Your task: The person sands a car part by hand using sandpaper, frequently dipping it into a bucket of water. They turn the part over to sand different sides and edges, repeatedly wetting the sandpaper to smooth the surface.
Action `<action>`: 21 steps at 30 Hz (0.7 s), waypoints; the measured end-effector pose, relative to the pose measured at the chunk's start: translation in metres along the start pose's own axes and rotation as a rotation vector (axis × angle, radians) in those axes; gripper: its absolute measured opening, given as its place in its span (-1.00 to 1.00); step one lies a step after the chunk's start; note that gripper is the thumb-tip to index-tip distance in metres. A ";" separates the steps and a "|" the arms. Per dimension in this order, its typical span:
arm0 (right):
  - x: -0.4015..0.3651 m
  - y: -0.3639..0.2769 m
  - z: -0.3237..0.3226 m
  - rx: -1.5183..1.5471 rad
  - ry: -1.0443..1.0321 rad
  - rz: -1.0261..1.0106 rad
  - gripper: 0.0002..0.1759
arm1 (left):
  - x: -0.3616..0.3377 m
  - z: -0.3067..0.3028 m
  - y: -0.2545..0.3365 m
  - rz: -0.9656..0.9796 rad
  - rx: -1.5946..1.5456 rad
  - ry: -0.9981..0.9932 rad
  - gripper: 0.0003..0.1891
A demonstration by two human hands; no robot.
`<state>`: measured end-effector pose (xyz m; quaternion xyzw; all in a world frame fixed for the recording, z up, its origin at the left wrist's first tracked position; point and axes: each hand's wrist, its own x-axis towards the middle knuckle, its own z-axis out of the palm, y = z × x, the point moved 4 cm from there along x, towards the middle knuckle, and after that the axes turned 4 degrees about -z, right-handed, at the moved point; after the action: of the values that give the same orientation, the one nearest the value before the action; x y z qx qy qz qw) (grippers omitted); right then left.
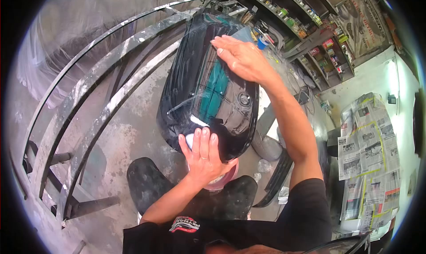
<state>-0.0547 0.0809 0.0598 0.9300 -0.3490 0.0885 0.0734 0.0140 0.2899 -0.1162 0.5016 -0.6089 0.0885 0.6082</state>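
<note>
A glossy black curved vehicle part (182, 92), probably a motorcycle tank, stands in front of me. Its surface looks wet and shiny, and a round fitting (243, 99) sits on its right side. At its near end, my left hand (203, 160) presses down with the fingers nearly straight. A white pad (190, 141) shows partly beneath those fingers; the rest of it is hidden. Across the far end lies my right hand (242, 58), flat and open, its fingers touching the black surface.
A reddish bucket (217, 184) stands below the part, between my knees. Curved metal rails (100, 67) run along the left. Shelves of cans and bottles (284, 12) are at the back right. Newspaper sheets (366, 152) cover something on the right. A blue cup (262, 42) stands beyond my right hand.
</note>
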 end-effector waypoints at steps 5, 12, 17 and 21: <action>-0.095 -0.113 -0.012 0.019 -0.081 -0.157 -0.56 | -0.005 -0.002 -0.007 -0.080 -0.041 0.005 0.10; -0.051 -0.053 -0.010 -0.137 0.033 -0.084 -0.61 | 0.000 -0.008 -0.008 -0.071 -0.024 -0.010 0.15; -0.094 -0.114 -0.010 0.049 -0.162 -0.271 -0.57 | 0.001 -0.007 -0.011 -0.070 -0.042 0.011 0.12; -0.018 -0.052 -0.001 -0.068 0.066 -0.122 -0.68 | -0.001 -0.006 -0.012 -0.057 -0.008 -0.011 0.14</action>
<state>-0.0336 0.1313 0.0530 0.9431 -0.2918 0.1027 0.1215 0.0263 0.2887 -0.1212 0.5167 -0.5979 0.0657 0.6093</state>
